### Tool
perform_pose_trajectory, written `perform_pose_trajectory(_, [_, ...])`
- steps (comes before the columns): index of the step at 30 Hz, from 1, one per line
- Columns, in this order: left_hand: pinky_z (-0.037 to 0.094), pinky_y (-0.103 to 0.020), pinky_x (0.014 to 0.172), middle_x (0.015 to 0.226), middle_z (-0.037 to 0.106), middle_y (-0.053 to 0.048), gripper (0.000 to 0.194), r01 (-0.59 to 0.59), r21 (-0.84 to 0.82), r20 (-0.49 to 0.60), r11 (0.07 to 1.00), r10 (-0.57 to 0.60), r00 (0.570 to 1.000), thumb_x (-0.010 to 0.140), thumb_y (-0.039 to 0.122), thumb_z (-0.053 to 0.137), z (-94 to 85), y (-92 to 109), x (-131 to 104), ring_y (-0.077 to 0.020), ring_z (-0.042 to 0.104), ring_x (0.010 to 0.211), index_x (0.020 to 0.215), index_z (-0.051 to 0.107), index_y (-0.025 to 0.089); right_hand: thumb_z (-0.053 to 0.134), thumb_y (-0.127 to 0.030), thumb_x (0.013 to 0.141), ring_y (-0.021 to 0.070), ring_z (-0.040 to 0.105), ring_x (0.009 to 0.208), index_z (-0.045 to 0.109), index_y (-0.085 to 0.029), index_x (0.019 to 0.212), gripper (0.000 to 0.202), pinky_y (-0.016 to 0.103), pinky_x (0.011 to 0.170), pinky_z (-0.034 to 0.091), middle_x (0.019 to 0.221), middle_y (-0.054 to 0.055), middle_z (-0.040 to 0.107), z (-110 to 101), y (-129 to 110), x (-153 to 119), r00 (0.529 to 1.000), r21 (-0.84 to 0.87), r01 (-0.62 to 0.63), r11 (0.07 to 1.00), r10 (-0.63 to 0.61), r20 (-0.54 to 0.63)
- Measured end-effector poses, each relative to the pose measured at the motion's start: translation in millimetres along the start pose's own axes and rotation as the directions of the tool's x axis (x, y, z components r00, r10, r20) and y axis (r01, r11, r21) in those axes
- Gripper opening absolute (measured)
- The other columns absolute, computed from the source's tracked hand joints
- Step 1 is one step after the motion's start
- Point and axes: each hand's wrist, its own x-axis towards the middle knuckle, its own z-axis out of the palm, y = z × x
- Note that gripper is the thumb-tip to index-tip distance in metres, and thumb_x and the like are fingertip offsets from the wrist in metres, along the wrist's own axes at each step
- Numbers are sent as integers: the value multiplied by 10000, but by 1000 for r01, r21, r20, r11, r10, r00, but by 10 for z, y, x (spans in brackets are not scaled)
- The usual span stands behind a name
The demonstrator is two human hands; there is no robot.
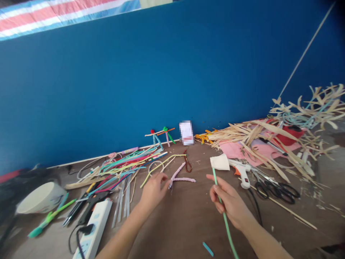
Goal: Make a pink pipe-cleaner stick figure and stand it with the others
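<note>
My right hand (225, 201) is closed around a long pale-green pipe cleaner (226, 226), which runs from below the hand up past the fingers. Its index finger points out to the left. My left hand (155, 189) is low over the table, with thumb and fingers bent but apart. Its fingertips are at the near end of a V-shaped pink twisted pipe cleaner (183, 179), which lies with two legs spread to the right. Whether they touch it, I cannot tell. A white cone-shaped piece (219, 162) lies just beyond the right hand, by the glue gun (243, 172).
Several coloured pipe cleaners (126, 162), a power strip (94, 230) and a white bowl (40, 198) are at the left. Two small pipe-cleaner figures (167, 135) lean on the blue wall (172, 72). Scissors (277, 190) and dried leaf strips (248, 133) lie right.
</note>
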Motion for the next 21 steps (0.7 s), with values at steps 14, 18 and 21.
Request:
perform_pose_trajectory(14, [399,-279,624,790,626,-85,364,297,273,-27,915,-302,953,754,476,358,223,-151,378,-212,587,756,815,555,176,455,-377,749,22,296,361,521,-185,985,312,163,335,180,618,-33,475,-20,311,28,991,102,-132,986,129,33])
perform_pose_trajectory(18, [390,-289,565,658,634,-76,497,353,320,106,879,-403,909,687,624,324,309,-204,326,-239,599,691,665,585,202,483,-416,736,15,268,345,531,-173,948,327,156,334,157,558,-49,452,-17,396,28,983,150,-185,971,183,33])
perform_pose_trajectory(21, [387,-267,573,696,639,-57,397,367,251,99,896,-401,911,645,582,446,413,-165,336,-214,594,702,678,590,213,522,-384,709,32,348,374,546,-146,890,301,157,336,226,561,-40,468,35,458,48,978,112,-206,972,202,46])
